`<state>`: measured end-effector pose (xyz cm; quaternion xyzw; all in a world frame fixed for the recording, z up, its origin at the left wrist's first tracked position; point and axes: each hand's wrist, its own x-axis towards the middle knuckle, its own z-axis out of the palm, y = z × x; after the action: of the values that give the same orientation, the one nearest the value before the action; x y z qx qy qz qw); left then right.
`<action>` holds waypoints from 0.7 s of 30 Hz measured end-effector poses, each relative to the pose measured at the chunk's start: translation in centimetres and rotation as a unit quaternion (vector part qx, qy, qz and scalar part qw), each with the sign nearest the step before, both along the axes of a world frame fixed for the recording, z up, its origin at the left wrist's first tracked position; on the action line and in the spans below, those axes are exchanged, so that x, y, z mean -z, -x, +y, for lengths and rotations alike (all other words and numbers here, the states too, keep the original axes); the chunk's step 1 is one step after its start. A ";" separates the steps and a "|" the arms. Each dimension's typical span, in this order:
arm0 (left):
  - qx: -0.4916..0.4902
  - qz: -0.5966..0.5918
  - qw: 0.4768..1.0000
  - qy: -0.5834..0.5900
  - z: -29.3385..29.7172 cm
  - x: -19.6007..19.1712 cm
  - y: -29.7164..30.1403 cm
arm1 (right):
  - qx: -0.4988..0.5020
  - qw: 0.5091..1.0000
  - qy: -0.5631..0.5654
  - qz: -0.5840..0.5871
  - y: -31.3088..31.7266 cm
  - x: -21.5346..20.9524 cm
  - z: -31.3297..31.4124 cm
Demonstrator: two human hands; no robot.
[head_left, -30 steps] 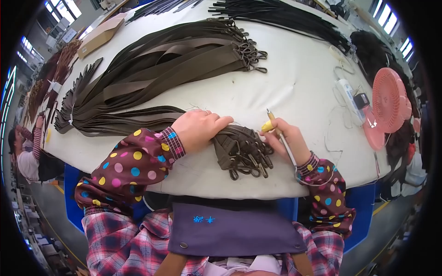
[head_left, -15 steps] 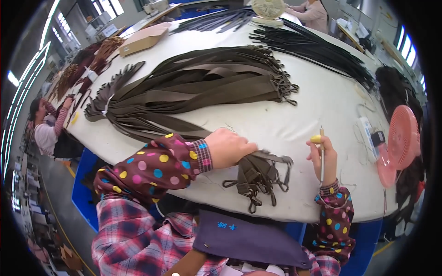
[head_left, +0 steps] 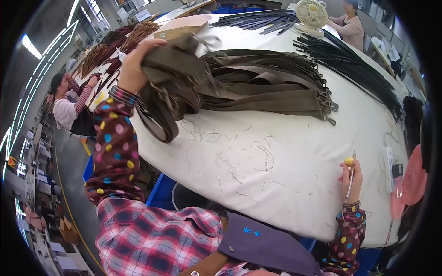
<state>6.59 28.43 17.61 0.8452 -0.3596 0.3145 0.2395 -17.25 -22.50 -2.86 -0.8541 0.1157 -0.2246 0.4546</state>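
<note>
My left hand [head_left: 132, 69] is raised over the left side of the table, closed on a bundle of dark brown webbing straps [head_left: 172, 66]. Metal hooks at the bundle's end are smeared by motion, and its loops hang down toward the tabletop. Behind it lies a long pile of similar straps [head_left: 276, 100], with snap hooks at the right end. Over the right side of the table, my right hand [head_left: 355, 186] grips a slim, pen-like corded tool [head_left: 350, 183], tip pointing up. A yellow cover [head_left: 349, 161] sits on one fingertip. Loose threads [head_left: 235, 171] are scattered across the white table cover [head_left: 294, 147].
At the right edge stand a pink fan [head_left: 415, 177] and a white power strip [head_left: 389, 165]. Black straps [head_left: 354, 64], a cream fan [head_left: 312, 14] and a cardboard box [head_left: 179, 30] lie farther back. One co-worker [head_left: 69, 108] is at left, another [head_left: 351, 28] at far right.
My left hand has lifted the hooked strap bundle from the near table and carried it up and left, uncovering loose threads. My right hand still holds the pen-like tool. The view has shifted.
</note>
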 end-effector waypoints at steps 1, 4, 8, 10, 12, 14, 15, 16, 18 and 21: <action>-0.048 0.005 0.998 0.031 3.7 -0.9 -2.3 | -0.004 1.000 0.000 0.001 -0.2 0.1 0.0; -0.407 -0.039 0.912 -0.023 15.9 -1.7 -8.3 | -0.018 0.999 -0.026 0.000 -0.7 0.0 0.4; -0.473 -0.123 0.869 -0.069 16.0 3.2 -7.2 | 0.007 0.999 -0.018 0.036 -0.7 -0.5 0.4; -0.220 -0.038 0.971 0.085 6.8 6.7 -2.8 | 0.026 0.998 -0.020 0.056 0.0 -0.3 0.2; -0.004 0.136 0.988 0.075 2.1 10.6 3.4 | 0.021 0.999 -0.002 0.026 -0.3 0.8 -0.2; 0.020 0.182 0.982 -0.047 0.3 13.9 6.8 | 0.016 0.999 -0.013 0.037 -0.4 0.5 -0.1; -0.026 0.222 0.973 -0.054 0.7 15.8 7.0 | 0.015 0.999 -0.024 0.044 -0.3 0.3 -0.1; -0.029 0.224 0.973 -0.053 2.5 18.2 6.1 | 0.011 0.999 -0.024 0.046 -0.2 0.0 -0.1; -0.259 0.179 0.937 -0.151 7.0 21.4 4.1 | -0.009 0.999 -0.001 0.032 -0.4 -0.1 0.0; -0.219 0.243 0.930 -0.168 4.7 20.7 4.2 | -0.019 1.000 0.007 -0.001 -0.1 -0.7 0.6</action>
<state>2.38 33.16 -3.12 0.9814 -0.1435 0.0793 0.0995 -17.15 -21.93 -2.21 -0.8590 0.0978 -0.2175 0.4530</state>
